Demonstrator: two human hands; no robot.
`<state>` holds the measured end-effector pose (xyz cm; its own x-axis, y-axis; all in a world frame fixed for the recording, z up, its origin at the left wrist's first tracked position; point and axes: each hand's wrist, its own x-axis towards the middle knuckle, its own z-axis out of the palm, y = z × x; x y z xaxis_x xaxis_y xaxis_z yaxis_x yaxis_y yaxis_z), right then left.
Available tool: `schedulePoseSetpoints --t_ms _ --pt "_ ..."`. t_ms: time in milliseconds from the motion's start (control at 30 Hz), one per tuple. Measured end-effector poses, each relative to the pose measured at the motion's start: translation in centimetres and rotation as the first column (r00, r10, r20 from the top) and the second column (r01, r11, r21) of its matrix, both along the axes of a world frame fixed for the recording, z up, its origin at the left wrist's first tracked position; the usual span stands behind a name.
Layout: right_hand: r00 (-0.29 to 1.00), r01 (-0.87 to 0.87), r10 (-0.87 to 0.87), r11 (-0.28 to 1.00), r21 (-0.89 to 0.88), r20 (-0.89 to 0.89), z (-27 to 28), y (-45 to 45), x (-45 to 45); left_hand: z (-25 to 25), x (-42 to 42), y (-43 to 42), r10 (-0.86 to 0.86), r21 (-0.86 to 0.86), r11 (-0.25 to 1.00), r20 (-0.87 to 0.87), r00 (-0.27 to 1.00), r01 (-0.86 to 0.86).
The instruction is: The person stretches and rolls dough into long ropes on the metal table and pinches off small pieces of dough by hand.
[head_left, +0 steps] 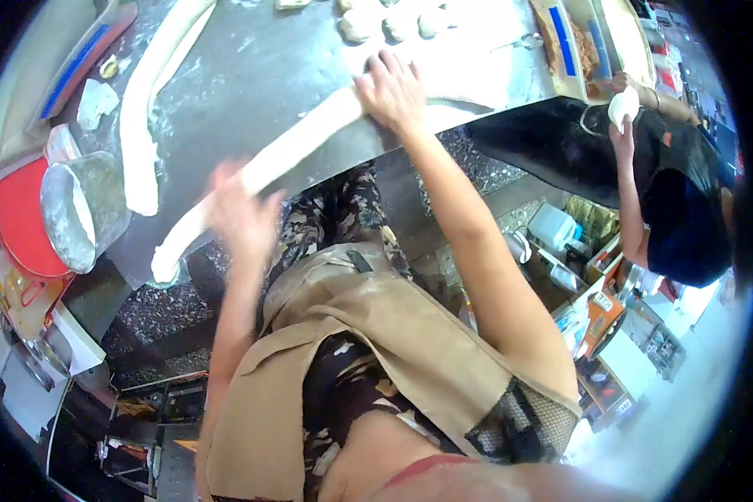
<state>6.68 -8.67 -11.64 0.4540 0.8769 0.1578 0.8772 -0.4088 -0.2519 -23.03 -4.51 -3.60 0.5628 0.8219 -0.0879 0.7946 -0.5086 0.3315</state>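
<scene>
You're in a bakery-style kitchen: your floury metal worktable [251, 75] carries long dough ropes [140, 125], small dough lumps [356, 27] and a tub of brown food [563, 42], while a co-worker [686, 234] beside it holds a dough piece [623, 105].

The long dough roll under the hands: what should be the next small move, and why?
Perhaps the left hand could ease the dough roll inward: its left end lies at the edge of the table, near that hand, while the right hand is on the roll farther along.
</scene>
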Motion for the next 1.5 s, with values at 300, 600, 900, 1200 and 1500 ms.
schedulePoseSetpoints --t_ms 300,600,900,1200,1500 --pt "0.997 -0.008 0.010 1.000 -0.029 0.071 -0.9 -11.4 4.3 -7.8 12.8 -1.6 -0.027 -0.017 1.000 -0.297 0.955 0.023" --pt "0.998 -0.060 0.061 0.998 -0.034 0.030 -0.8 -12.6 11.0 -8.7 6.9 2.6 -0.003 0.279 0.960 -0.111 0.994 0.034" --pt "0.975 -0.140 0.160 0.980 -0.139 0.152 -0.3 -5.3 19.9 -8.0 -2.8 12.4 0.138 0.382 0.921 -0.144 0.980 -0.074" --pt "0.903 0.121 -0.030 0.975 -0.187 0.430 -2.4 -8.5 20.5 -8.9 -19.6 7.9 0.215 0.370 0.921 -0.214 0.953 -0.124" --pt "0.266 0.398 -0.233 0.910 -0.113 -0.935 1.7 -3.4 -11.6 -2.5 -8.1 9.6 -0.238 0.141 0.963 0.061 0.969 0.228"
